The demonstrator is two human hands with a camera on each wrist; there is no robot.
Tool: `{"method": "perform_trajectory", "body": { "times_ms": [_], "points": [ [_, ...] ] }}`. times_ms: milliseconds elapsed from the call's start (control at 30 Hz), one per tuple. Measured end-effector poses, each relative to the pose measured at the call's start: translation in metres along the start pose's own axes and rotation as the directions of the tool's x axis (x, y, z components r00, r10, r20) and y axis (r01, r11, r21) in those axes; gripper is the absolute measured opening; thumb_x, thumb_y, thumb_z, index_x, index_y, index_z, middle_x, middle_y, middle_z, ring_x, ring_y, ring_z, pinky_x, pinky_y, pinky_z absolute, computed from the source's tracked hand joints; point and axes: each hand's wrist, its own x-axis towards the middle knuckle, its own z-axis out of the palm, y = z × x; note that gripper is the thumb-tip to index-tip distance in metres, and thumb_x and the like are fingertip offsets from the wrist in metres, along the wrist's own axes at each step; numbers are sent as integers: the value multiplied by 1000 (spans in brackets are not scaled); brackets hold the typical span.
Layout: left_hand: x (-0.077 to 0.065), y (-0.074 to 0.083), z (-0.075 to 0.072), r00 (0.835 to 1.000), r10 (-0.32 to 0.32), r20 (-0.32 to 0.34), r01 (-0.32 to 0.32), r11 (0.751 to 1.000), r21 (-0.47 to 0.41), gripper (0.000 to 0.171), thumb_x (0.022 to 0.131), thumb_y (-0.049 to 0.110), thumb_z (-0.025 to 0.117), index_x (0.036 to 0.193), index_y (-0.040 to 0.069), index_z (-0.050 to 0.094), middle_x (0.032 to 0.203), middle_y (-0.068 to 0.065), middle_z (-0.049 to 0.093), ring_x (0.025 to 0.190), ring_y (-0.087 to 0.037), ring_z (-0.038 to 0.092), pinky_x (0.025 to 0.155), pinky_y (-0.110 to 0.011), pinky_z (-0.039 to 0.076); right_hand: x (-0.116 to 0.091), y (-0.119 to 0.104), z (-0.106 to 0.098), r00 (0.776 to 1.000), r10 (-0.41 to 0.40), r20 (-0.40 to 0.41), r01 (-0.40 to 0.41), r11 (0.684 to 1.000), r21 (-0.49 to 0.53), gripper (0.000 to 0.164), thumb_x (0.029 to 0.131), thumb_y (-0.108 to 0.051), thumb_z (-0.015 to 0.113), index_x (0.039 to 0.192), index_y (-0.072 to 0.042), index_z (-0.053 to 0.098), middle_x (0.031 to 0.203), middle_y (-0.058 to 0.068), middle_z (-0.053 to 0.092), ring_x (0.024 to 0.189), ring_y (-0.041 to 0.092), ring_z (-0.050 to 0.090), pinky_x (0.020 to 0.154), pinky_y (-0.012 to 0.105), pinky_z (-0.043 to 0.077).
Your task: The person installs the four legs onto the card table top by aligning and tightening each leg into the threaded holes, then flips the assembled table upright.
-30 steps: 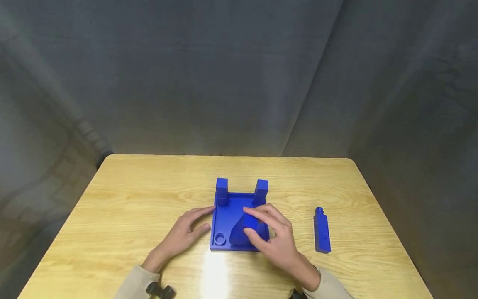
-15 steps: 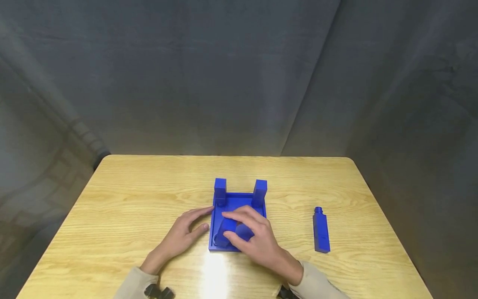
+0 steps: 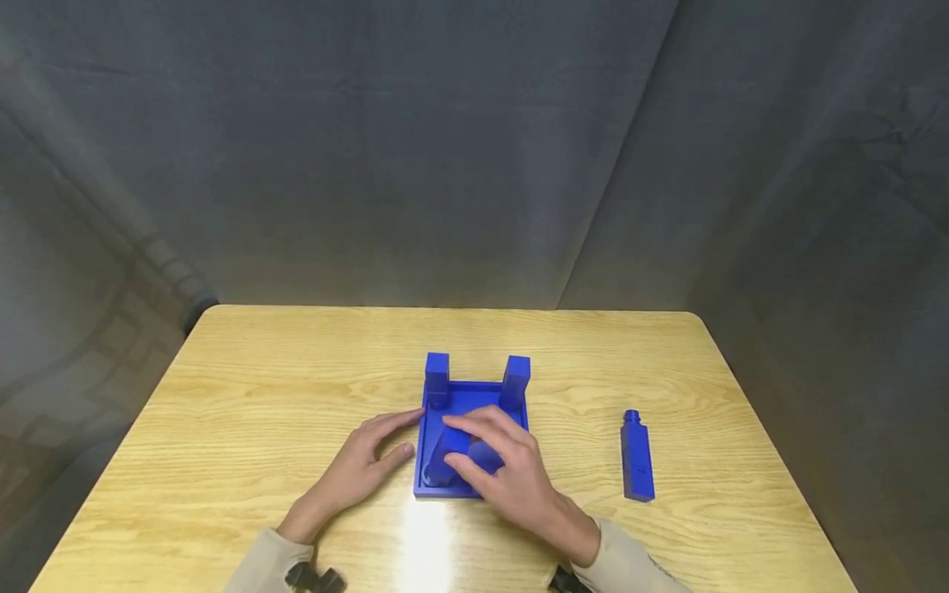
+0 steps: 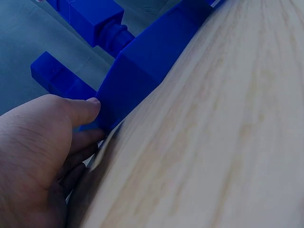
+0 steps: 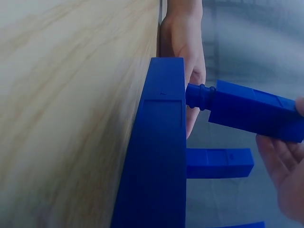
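Note:
My right hand [image 3: 511, 473] pinches a square blue leg [image 5: 259, 109] by its upper end, thumb on one side and fingers on the other. Its threaded end points down at the near left corner of a shallow blue square tray [image 3: 467, 401]; how far it sits in the round socket [image 3: 427, 477] there is hard to tell. My left hand [image 3: 359, 463] lies on the table with fingers extended, its fingertips touching the tray's left side. Two matching legs stand upright in the tray's far corners, the far left leg [image 3: 437, 379] and the far right leg [image 3: 516, 381].
Another blue leg [image 3: 638, 461] lies on the wooden table [image 3: 296, 362] to the right, its threaded end pointing away from me. A dark grey curtain [image 3: 371, 165] hangs behind the table and along both sides.
My right hand has carried the leg leftward across the tray to the near left corner, then lowered it slightly. My left hand stays at the tray's left side.

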Motion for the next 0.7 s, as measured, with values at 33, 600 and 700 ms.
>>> {"method": "perform_trajectory", "body": {
  "times_ms": [33,600,700],
  "points": [
    [0,0,0,1000,0,1,0,1000,0,51,105,17,76,155,17,66,154,0,68,143,-34,64,120,-65,48,0,0,0,1000,4,0,-4,1000,-2,37,97,-9,86,132,-4,78,116,8,75,102,23,75,93,34,66],
    [1,0,0,1000,-6,11,6,1000,-7,52,105,17,76,156,17,65,156,-1,67,144,-35,62,121,-66,46,-1,3,1,1000,-2,10,2,1000,14,36,99,-12,85,134,-4,77,117,9,75,104,24,75,96,33,65],
    [0,-1,0,1000,-1,11,1,1000,-7,52,105,17,76,156,17,65,156,-1,67,144,-35,62,120,-66,46,-2,2,4,999,-25,35,24,999,24,36,101,-14,84,134,-3,76,118,9,75,103,23,75,94,30,65]
  ]
}}
